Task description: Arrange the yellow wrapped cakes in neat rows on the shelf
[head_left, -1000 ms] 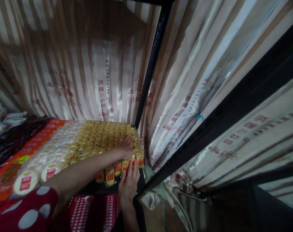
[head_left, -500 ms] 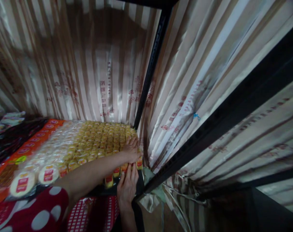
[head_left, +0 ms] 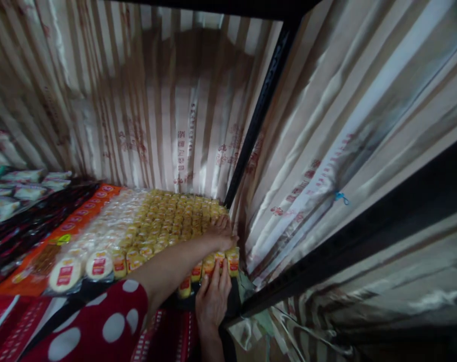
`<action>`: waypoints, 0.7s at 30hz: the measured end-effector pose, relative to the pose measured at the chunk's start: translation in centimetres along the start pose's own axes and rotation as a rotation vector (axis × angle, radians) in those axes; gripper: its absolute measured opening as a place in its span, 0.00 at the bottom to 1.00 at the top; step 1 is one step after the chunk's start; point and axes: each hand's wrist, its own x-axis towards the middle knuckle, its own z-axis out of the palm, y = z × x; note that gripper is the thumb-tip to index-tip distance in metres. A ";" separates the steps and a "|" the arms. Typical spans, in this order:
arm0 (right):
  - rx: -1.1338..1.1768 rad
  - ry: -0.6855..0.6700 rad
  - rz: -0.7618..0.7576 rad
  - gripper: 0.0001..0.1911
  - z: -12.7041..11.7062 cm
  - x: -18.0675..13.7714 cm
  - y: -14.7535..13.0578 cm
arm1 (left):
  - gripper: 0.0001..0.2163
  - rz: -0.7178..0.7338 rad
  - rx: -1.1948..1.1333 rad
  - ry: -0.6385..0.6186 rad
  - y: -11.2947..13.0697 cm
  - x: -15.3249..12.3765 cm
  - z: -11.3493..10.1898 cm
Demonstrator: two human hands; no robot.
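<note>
Many small yellow snack packets (head_left: 168, 221) with red labels stand in tight rows at the right end of the display. My left hand (head_left: 221, 234) lies over the back right packets, its fingers spread. My left arm, in a red sleeve with white dots (head_left: 113, 327), crosses in front of the rows and hides some of them. Lower down, my right hand (head_left: 214, 296) has its fingers stretched out against the labelled fronts of the first row. A yellow packet (head_left: 232, 261) stands at the right corner beside my fingers. Neither hand is wrapped around a packet.
White round packaged cakes (head_left: 99, 264) sit left of the yellow rows, beside an orange package strip (head_left: 83, 206) and dark wrapped packs (head_left: 32, 221). A black metal post (head_left: 256, 110) and a black beam (head_left: 349, 236) border the display. Striped curtains (head_left: 156, 115) hang behind.
The camera view has shifted, so the display and both hands sit farther right in the picture. My hands keep nearly the same place on the packets.
</note>
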 end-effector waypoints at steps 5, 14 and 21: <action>0.035 0.026 -0.019 0.26 0.2 0.1 0.1 | 0.20 0.091 -0.190 0.218 0.2 -3.9 -2.5; 0.205 0.098 0.060 0.27 -1.5 0.0 -0.2 | 0.10 -0.098 -1.018 0.247 1.8 -24.5 2.3; 0.578 0.086 0.507 0.28 -4.7 -1.9 -3.9 | 0.22 -0.228 -1.372 0.244 2.5 -29.2 3.8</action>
